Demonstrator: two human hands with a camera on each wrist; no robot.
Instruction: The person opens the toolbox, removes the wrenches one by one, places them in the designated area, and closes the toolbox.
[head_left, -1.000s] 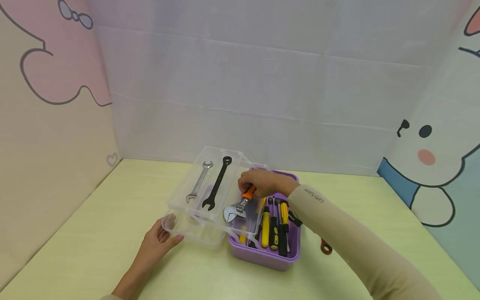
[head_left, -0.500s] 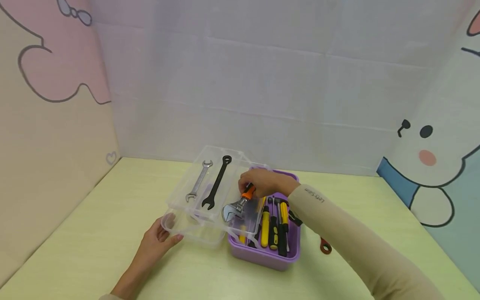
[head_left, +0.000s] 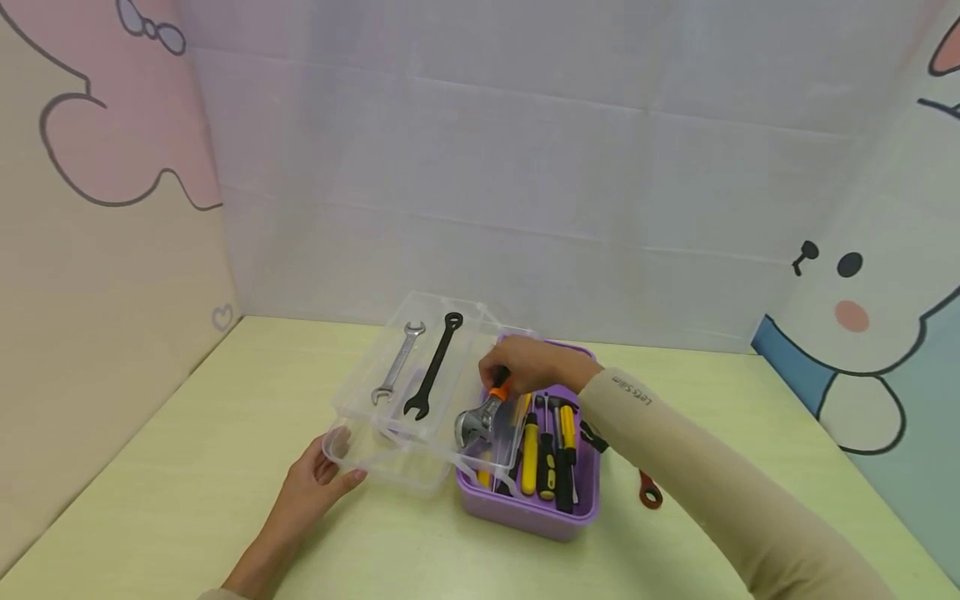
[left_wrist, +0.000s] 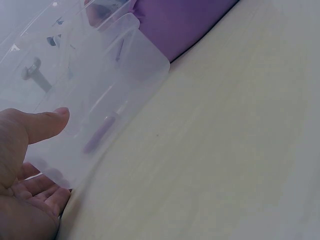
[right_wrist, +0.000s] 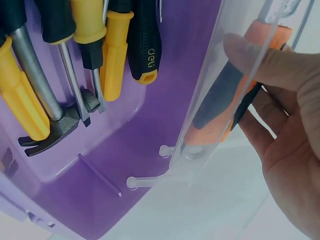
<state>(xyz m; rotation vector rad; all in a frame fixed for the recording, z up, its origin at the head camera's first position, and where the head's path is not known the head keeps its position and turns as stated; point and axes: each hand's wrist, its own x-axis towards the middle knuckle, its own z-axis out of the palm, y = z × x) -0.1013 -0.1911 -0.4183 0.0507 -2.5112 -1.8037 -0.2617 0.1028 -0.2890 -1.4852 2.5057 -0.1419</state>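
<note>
My left hand (head_left: 311, 487) holds the front left corner of a clear plastic lid (head_left: 412, 477), thumb on the outside and fingers underneath. Above the lid lies a clear divided tray (head_left: 360, 367), bearing a silver open-end wrench (head_left: 399, 363) and a black combination wrench (head_left: 433, 371). My right hand (head_left: 528, 362) grips an adjustable wrench (head_left: 474, 425) by its orange-and-black handle (right_wrist: 215, 100), over the tray's right compartment. Seen from the right wrist, that handle shows through the tray's clear wall, with the thumb (right_wrist: 270, 62) on one side and fingers behind.
A purple toolbox (head_left: 525, 517) stands partly under the tray's right side. Inside are a hammer (right_wrist: 57, 127), several yellow-and-black screwdrivers (head_left: 531, 467) and other hand tools. A red ring-ended tool (head_left: 651, 493) lies to its right on the pale tabletop (head_left: 187, 450).
The adjustable wrench has turned in my right hand, its metal head tilting and shifting slightly right. My left hand and the lid have stayed put.
</note>
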